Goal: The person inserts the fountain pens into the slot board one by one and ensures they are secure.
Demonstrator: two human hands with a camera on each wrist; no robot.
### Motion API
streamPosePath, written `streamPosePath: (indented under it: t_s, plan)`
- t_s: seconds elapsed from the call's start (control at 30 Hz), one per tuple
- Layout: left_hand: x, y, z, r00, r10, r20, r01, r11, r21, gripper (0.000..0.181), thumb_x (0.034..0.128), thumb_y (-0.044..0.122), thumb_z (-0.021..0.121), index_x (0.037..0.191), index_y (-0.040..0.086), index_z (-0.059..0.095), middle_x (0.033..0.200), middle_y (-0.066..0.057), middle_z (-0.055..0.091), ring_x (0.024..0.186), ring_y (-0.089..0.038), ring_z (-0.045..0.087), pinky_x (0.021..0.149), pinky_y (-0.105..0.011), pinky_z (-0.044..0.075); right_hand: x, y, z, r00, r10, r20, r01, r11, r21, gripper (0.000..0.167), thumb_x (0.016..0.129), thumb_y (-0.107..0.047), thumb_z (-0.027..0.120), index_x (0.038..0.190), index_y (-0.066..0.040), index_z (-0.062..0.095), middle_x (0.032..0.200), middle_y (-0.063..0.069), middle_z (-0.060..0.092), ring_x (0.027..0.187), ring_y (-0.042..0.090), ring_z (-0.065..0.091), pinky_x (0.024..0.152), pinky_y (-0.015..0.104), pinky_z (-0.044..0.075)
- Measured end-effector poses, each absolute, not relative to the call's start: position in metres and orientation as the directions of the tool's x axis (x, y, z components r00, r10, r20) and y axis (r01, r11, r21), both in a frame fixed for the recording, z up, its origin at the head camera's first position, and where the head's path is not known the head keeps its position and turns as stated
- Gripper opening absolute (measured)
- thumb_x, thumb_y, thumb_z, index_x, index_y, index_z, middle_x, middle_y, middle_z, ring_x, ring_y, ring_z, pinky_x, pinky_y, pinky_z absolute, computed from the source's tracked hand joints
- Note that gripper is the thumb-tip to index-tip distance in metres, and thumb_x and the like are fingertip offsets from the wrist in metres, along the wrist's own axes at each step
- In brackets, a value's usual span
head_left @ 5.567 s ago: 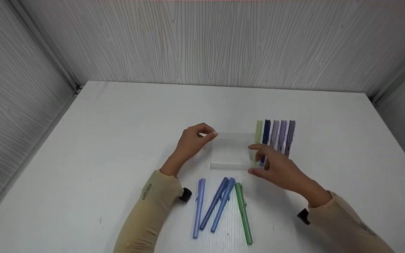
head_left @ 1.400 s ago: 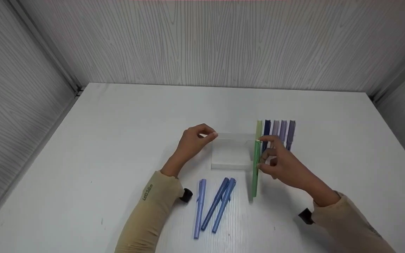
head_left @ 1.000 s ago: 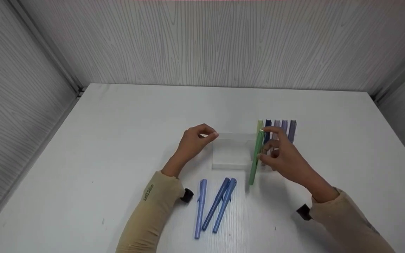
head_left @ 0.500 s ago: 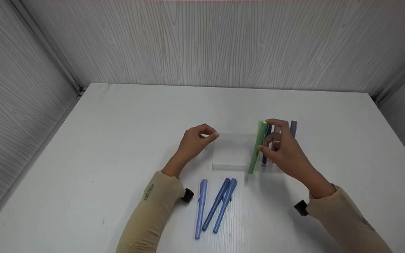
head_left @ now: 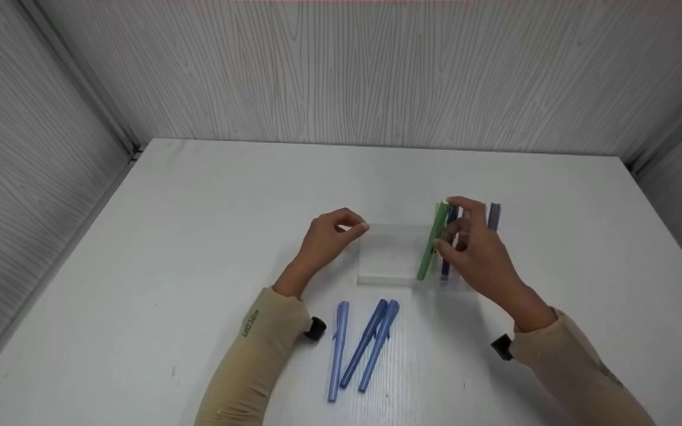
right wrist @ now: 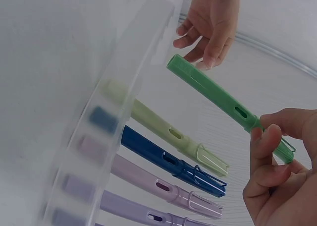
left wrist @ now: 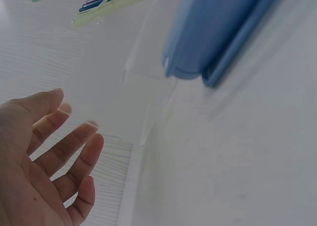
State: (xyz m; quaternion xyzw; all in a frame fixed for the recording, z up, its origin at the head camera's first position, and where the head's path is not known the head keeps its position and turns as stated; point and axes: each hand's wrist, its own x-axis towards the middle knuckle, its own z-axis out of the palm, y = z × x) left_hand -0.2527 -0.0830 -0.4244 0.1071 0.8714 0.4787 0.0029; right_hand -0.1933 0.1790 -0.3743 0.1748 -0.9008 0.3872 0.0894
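Note:
A clear tray (head_left: 388, 280) stands mid-table, with several pens in a row at its right side. In the right wrist view they are a light green pen (right wrist: 156, 123), a dark blue pen (right wrist: 148, 149) and lilac ones. My right hand (head_left: 480, 257) pinches a green pen (head_left: 433, 242) near its clip end, the other end tilted toward the tray, just left of the light green pen. My left hand (head_left: 329, 239) is at the tray's back left corner, thumb and index finger close together; in the left wrist view the other fingers (left wrist: 74, 154) are loosely bent beside the clear wall.
On the table in front of the tray lie a light violet-blue pen (head_left: 338, 352) and two blue pens, one dark (head_left: 363, 343) and one lighter (head_left: 378, 346), close together. Wood-grain panels (head_left: 341, 71) stand behind the white table (head_left: 228, 195) and at both sides.
The right hand has picked up the green pen from the table front and carried it back and up to the row's left side. The left hand stays at the tray corner.

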Motion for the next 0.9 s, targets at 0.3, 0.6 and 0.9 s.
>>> streamPosePath:
  t_s: [0.3, 0.6, 0.9]
  plan:
    - [-0.253, -0.083, -0.424, -0.977, 0.188, 0.104, 0.188, 0.517, 0.835, 0.022, 0.0914, 0.035, 0.065, 0.101, 0.016, 0.071, 0.104, 0.000, 0.072, 0.100, -0.017, 0.064, 0.088, -0.034, 0.052, -0.193, 0.177, -0.379, -0.895, -0.240, 0.376, -0.431, 0.682, -0.591, 0.065, 0.089, -0.005, 0.065, 0.140, -0.014, 0.026, 0.086, 0.008, 0.062, 0.058, 0.010, 0.045, 0.051, 0.022, 0.037]
    - [-0.252, -0.083, -0.424, -0.975, 0.195, 0.106, 0.194, 0.520, 0.832, 0.022, 0.0919, 0.036, 0.065, 0.101, 0.017, 0.071, 0.104, 0.001, 0.072, 0.101, -0.016, 0.063, 0.090, -0.033, 0.051, -0.192, 0.172, -0.386, -0.885, -0.249, 0.394, -0.439, 0.730, -0.524, 0.064, 0.089, -0.008, 0.066, 0.141, -0.013, 0.028, 0.089, 0.007, 0.065, 0.059, 0.010, 0.047, 0.049, 0.022, 0.037]
    - [-0.251, -0.083, -0.424, -0.972, 0.200, 0.124, 0.212, 0.514, 0.831, 0.021, 0.0920, 0.035, 0.065, 0.101, 0.017, 0.071, 0.102, 0.001, 0.072, 0.101, -0.014, 0.063, 0.090, -0.033, 0.051, -0.196, 0.169, -0.390, -0.899, -0.235, 0.371, -0.411, 0.745, -0.525, 0.062, 0.090, -0.011, 0.066, 0.141, -0.013, 0.030, 0.090, 0.007, 0.066, 0.059, 0.011, 0.045, 0.049, 0.024, 0.036]
